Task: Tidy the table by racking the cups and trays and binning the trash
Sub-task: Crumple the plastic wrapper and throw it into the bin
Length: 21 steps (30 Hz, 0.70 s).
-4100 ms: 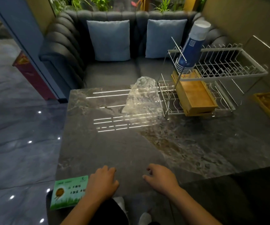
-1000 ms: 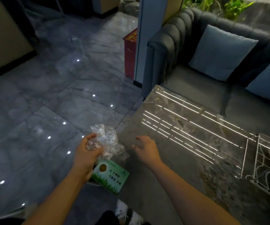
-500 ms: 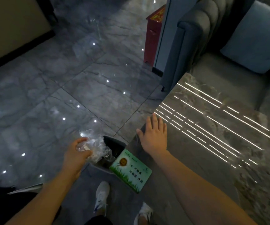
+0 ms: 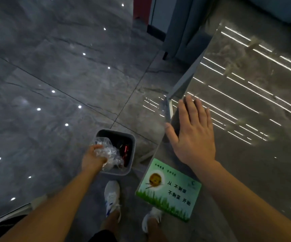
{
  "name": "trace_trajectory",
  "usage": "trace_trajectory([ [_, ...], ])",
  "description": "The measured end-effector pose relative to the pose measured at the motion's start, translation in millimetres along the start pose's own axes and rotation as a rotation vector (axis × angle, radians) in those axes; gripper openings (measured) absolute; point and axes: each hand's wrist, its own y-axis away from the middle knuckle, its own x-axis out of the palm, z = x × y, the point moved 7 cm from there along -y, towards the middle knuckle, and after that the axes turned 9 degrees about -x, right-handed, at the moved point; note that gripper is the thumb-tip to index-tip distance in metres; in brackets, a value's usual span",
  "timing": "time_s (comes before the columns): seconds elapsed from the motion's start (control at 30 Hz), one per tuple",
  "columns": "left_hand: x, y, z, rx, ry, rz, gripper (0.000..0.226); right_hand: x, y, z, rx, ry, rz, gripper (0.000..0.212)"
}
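Observation:
My left hand [image 4: 92, 158] grips a crumpled clear plastic wrapper [image 4: 108, 151] inside the mouth of a small grey trash bin [image 4: 132, 142] that stands on the floor beside the table. The bin holds some dark trash with red bits. My right hand [image 4: 192, 135] lies flat, fingers spread, on the left edge of the dark marble table [image 4: 246, 119]. The rack, cups and trays are out of view.
A green printed card [image 4: 169, 191] lies at the table's near left corner. My two white shoes [image 4: 112, 196] stand on the grey tiled floor [image 4: 53, 75] below. A dark sofa [image 4: 181, 32] and a red cabinet [image 4: 141, 7] sit at the top.
My left hand has carried the plastic wrapper from the table down over the bin and now into its mouth. My right hand stays flat on the table edge. The view has tilted down.

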Motion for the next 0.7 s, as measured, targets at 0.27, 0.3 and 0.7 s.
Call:
trace_trajectory([
  [0.27, 51.1, -71.2, 38.9, 0.007, -0.166, 0.014, 0.068, -0.2, -0.5, -0.2, 0.007, -0.011, -0.037, 0.073],
  [0.3, 56.4, -79.4, 43.3, -0.003, -0.187, 0.023, 0.066, -0.1, -0.4, -0.4, 0.008, -0.015, -0.044, 0.072],
  [0.7, 88.5, -136.0, 50.1, 0.020, -0.302, 0.060, 0.092, 0.6, -0.4, -1.5, 0.032, -0.063, -0.082, 0.071],
])
